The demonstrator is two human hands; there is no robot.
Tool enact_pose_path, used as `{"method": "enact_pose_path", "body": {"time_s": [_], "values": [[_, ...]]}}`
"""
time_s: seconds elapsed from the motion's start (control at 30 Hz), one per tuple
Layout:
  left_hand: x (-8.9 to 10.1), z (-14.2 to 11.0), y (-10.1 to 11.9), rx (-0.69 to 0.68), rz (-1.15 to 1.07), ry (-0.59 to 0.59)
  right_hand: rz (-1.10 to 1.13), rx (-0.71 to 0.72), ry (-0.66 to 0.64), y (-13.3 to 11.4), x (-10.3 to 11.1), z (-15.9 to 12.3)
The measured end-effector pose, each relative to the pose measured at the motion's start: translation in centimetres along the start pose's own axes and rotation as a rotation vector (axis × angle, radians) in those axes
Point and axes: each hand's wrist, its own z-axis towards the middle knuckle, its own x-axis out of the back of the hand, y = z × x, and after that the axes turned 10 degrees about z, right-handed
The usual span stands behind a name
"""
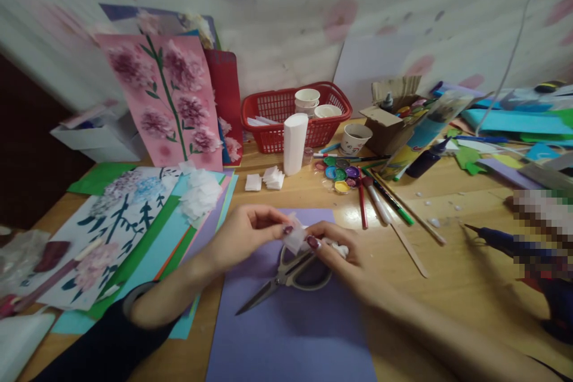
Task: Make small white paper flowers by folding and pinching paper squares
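Observation:
My left hand [250, 236] pinches a small translucent white tissue paper square [294, 241] between thumb and fingertips. Close beside it, my right hand [347, 256] is closed, its thumb and forefinger at the right edge of that square. White crumpled tissue paper [336, 247] shows inside the curled right fingers. Beneath both hands, scissors [280, 279] with grey handles rest on a purple paper sheet [290, 334], blades toward the lower left. Behind the hands are small stacks of white tissue squares [273, 178], and a larger pile of tissue squares [200, 194] sits to the left.
A pink card with paper flowers [165, 101] leans at the back left. Behind the hands are a red basket [273, 107], a white roll [295, 144], a paper cup [356, 139] and a paint palette [338, 174]. Brushes [376, 200] and a glue gun [510, 248] lie right.

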Motion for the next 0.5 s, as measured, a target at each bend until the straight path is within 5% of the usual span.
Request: {"method": "enact_pose_path", "body": {"time_s": [0.13,0.3,0.4,0.5], "values": [[5.4,0.5,0.9,-0.013,0.285,0.247,0.22,-0.109,0.131,0.9,0.2,0.1],[12.1,0.6,0.2,0.11,0.518,0.394,0.514,-0.181,0.207,1.9,0.0,0.8],[12.9,0.6,-0.2,0.101,0.65,0.552,0.673,-0.211,0.213,1.8,-0.1,1.2],[10.4,0.7,0.1,0.023,0.701,0.728,0.836,-0.276,0.186,1.4,0.1,1.4]]}}
